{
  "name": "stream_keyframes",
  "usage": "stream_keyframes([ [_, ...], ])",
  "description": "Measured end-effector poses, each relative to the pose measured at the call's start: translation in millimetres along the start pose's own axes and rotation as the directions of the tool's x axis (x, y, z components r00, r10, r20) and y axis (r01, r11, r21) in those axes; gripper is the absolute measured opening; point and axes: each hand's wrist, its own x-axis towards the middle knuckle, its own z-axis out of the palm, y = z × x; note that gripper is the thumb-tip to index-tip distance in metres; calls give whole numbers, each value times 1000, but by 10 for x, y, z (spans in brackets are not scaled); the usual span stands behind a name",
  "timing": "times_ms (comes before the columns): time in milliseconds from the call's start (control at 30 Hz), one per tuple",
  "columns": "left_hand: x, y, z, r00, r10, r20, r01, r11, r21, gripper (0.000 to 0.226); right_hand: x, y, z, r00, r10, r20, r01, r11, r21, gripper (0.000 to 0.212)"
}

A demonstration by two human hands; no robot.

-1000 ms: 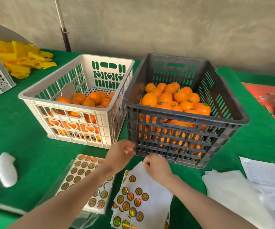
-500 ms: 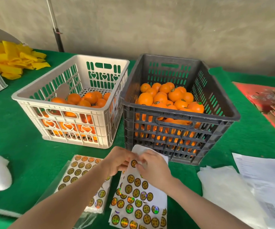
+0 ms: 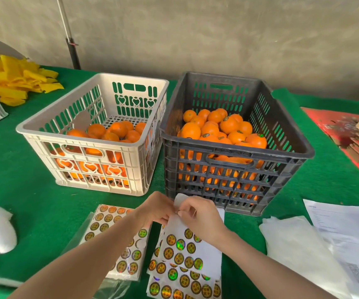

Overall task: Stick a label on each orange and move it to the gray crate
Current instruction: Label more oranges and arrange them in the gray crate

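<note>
Step in hand: label pick-up. L-hand fingers (image 3: 167, 213) and R-hand fingers (image 3: 187, 210) are both curled, pinching the top edge of the label sheet (image 3: 187, 255). The sheet lies on the worktop (image 3: 23, 190), long axis running from the fingers back toward me. Can't tell if a label is lifted yet; the fingers hide it. Unlabelled oranges (image 3: 109, 132) sit in the white crate (image 3: 135, 78), fwd-left of the fingers, so the L-hand fingers are nearer. The gray crate (image 3: 290, 121) is straight ahead, just beyond the fingers.
</note>
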Motion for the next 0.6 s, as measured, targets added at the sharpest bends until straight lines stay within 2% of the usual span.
stream_keyframes([
  [100,12,-85,16,994,110,24,-113,971,212,15,51,-135,-122,995,-33,-98,43,994,105,7],
  [167,-19,-112,-15,968,252,-2,-228,879,418,25,107,-275,-204,980,-111,-163,133,983,128,6],
  [200,-55,-100,-76,932,358,-51,-293,829,476,27,143,-366,-252,964,-173,-200,200,971,127,5],
  [233,-110,-66,-169,870,482,-104,-377,786,490,25,181,-467,-305,940,-244,-238,278,953,120,5],
  [300,-243,47,-435,676,708,-204,-568,677,469,18,291,-676,-422,866,-388,-316,433,897,87,12],
  [333,-307,111,-598,585,770,-254,-622,627,468,17,374,-778,-481,825,-445,-348,494,867,63,19],
  [400,-400,235,-950,453,808,-377,-666,588,459,14,622,-978,-582,748,-535,-393,575,818,-17,32],
  [433,-424,288,-1124,415,794,-445,-671,597,440,13,784,-1072,-620,713,-570,-407,598,798,-70,37],
  [500,-424,358,-1441,411,714,-567,-659,662,356,20,1170,-1231,-658,683,-607,-406,603,782,-156,48],
  [600,-335,365,-1861,424,596,-682,-661,719,217,28,1794,-1374,-641,769,-576,-275,516,815,-263,64],
])
